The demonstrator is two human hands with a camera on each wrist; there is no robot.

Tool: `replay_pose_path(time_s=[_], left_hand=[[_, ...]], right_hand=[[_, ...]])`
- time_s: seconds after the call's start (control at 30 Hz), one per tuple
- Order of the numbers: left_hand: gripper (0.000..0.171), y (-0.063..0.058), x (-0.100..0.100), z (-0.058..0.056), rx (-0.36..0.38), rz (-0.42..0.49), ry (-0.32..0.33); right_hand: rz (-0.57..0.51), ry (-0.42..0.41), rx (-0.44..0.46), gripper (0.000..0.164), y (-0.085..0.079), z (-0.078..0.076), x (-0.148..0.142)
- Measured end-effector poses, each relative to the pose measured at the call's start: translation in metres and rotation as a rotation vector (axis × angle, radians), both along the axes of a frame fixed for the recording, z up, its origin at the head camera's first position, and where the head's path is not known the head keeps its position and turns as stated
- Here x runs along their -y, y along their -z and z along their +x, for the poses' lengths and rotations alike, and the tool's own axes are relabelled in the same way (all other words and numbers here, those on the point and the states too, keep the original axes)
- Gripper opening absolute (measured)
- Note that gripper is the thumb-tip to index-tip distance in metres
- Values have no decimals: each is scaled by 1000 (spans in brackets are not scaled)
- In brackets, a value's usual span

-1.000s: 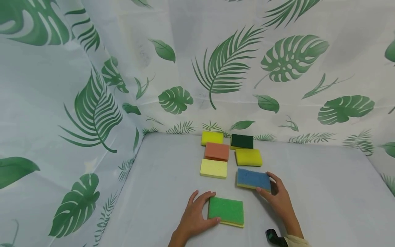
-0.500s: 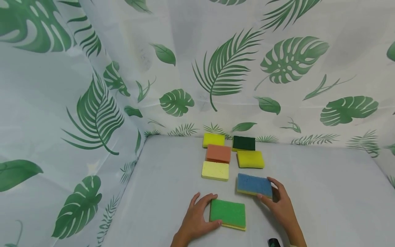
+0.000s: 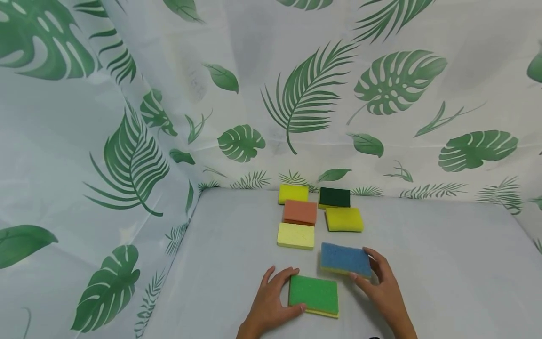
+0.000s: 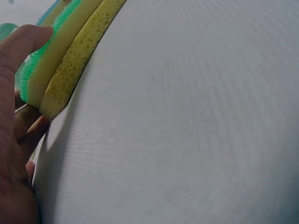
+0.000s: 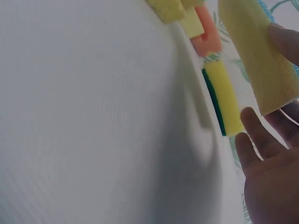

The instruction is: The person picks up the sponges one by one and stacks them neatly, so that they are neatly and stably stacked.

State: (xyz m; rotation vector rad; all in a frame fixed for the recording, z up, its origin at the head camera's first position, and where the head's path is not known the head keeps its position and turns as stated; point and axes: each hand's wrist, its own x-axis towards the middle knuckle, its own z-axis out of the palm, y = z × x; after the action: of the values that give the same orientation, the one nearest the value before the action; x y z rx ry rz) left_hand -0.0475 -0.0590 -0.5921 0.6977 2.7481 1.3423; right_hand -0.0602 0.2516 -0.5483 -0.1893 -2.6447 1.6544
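A green-topped sponge point(image 3: 314, 294) lies near the front of the table, over a porous yellow sponge point(image 4: 70, 65) that shows under it in the left wrist view. My left hand point(image 3: 271, 301) grips the green sponge at its left end, thumb on the near edge and fingers at the far edge. To the right, my right hand point(image 3: 383, 282) pinches the right end of a blue-topped sponge point(image 3: 345, 259) between thumb and fingers. In the right wrist view its yellow underside point(image 5: 254, 56) is raised off the table, with the other fingers spread beneath.
Behind the hands lie a pale yellow sponge point(image 3: 295, 236), an orange one point(image 3: 299, 211) and a bright yellow one point(image 3: 293, 193) in a column. Beside them are a yellow sponge point(image 3: 344, 219) and a dark green-topped sponge point(image 3: 334, 197). A leaf-printed curtain point(image 3: 254, 94) borders the table.
My right hand has brought the blue sponge a little left and nearer, closer to the green sponge. My left hand keeps its hold on the green sponge.
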Motion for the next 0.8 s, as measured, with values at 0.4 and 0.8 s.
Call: replay_pose_path(time_s=[0.4, 0.8], left_hand=[[75, 0, 0, 0, 10, -5, 5], [77, -2, -1, -1, 62, -1, 2]], right_hand=[[-23, -54, -121, 85, -7, 13, 18], [19, -114, -121, 89, -8, 24, 29]])
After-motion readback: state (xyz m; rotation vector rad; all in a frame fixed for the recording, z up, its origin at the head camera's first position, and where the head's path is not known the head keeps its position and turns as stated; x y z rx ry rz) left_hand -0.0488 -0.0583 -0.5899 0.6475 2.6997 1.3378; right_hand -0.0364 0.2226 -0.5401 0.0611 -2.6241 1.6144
